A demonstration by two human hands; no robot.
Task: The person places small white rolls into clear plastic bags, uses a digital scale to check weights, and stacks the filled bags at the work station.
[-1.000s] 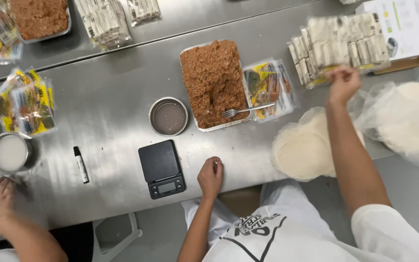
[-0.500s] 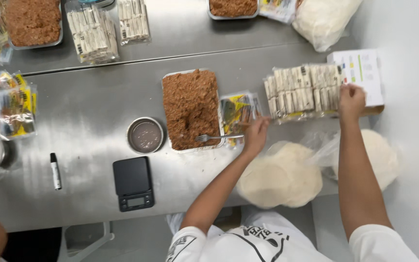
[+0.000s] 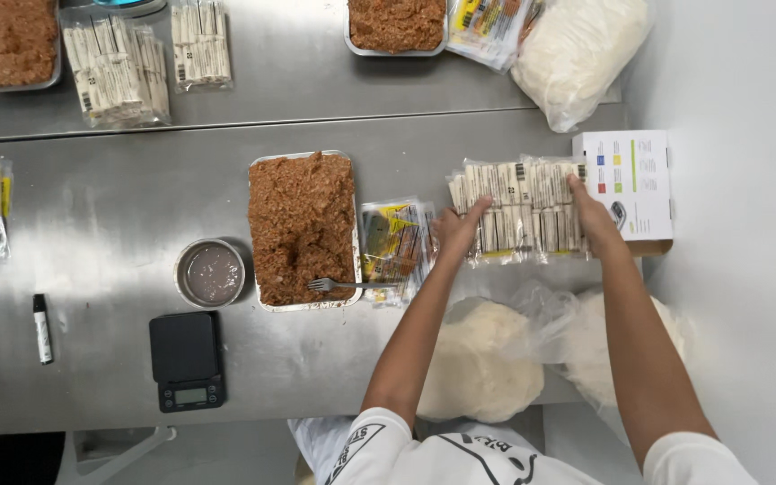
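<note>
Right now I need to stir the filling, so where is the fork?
The fork lies left of the left hand, tines in the tray of brown filling, handle over the yellow packets.

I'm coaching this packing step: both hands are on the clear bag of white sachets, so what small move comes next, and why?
Probably draw the bag of sachets toward the table edge: the left hand and right hand flank its ends, and it lies against the white box.
</note>
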